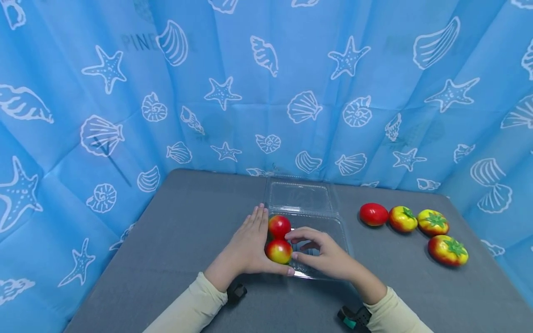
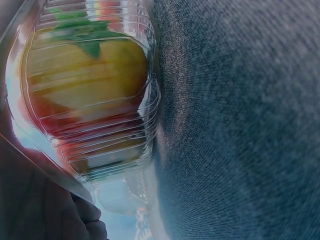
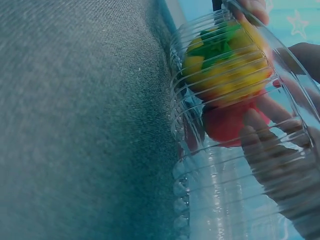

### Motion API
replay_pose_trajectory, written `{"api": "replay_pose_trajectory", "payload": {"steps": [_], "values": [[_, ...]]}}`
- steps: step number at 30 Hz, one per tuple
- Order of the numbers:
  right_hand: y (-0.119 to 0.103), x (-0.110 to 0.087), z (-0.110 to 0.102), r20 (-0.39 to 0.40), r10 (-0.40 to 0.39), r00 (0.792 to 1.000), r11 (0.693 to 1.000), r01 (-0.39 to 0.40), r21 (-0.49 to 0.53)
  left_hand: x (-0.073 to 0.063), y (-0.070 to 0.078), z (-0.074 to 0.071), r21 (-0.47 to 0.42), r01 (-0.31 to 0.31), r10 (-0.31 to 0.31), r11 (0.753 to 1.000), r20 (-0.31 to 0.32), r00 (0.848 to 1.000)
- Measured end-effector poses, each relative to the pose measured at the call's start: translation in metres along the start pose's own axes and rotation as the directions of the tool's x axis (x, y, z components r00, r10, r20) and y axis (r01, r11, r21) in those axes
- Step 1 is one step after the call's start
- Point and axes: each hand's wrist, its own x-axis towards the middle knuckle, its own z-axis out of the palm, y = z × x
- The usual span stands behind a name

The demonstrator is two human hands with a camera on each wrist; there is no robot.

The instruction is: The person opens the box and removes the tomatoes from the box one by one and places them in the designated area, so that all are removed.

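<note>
An unlidded clear plastic clamshell box lies on the table, its lid folded back flat. Along its left side sit two artificial fruits: a red one behind and a red-and-yellow one in front. My left hand lies along the box's left side, fingers straight, thumb stretched across the front edge. My right hand is over the box with loosely bent fingers, its fingertips at the fruits' right side. Through the box wall, the right wrist view shows a green leafy top on the yellow fruit.
To the right on the grey table lie a plain red fruit and three red-and-yellow ones with green tops, such as the nearest one. A blue curtain with white sea shapes encloses the table's back and sides.
</note>
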Motion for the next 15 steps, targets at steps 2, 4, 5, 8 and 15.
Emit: {"api": "replay_pose_trajectory", "payload": {"steps": [2,4,5,8,15], "values": [[0.0006,0.0003,-0.0001,0.005,-0.004,1.0,1.0,0.004,-0.004,-0.0003,0.0002,-0.0006,-0.004,-0.004,0.004,1.0,-0.006,1.0],[0.0015,0.0005,-0.0002,0.008,-0.008,1.0,1.0,0.009,-0.005,-0.0006,0.0003,-0.0009,-0.006,-0.008,0.008,1.0,-0.011,1.0],[0.002,0.0007,-0.0002,0.01,-0.011,1.0,1.0,0.011,-0.004,-0.0007,0.0003,-0.001,-0.008,-0.009,0.009,1.0,-0.011,1.0],[0.0037,0.001,-0.0003,0.014,-0.015,1.0,1.0,0.015,-0.003,-0.0011,0.0005,-0.0013,-0.01,-0.012,0.012,1.0,-0.013,1.0],[0.0045,0.0008,-0.0009,0.013,0.002,1.0,1.0,-0.002,0.0,-0.0004,-0.0004,-0.0006,-0.009,-0.014,0.014,1.0,-0.013,1.0]]}}
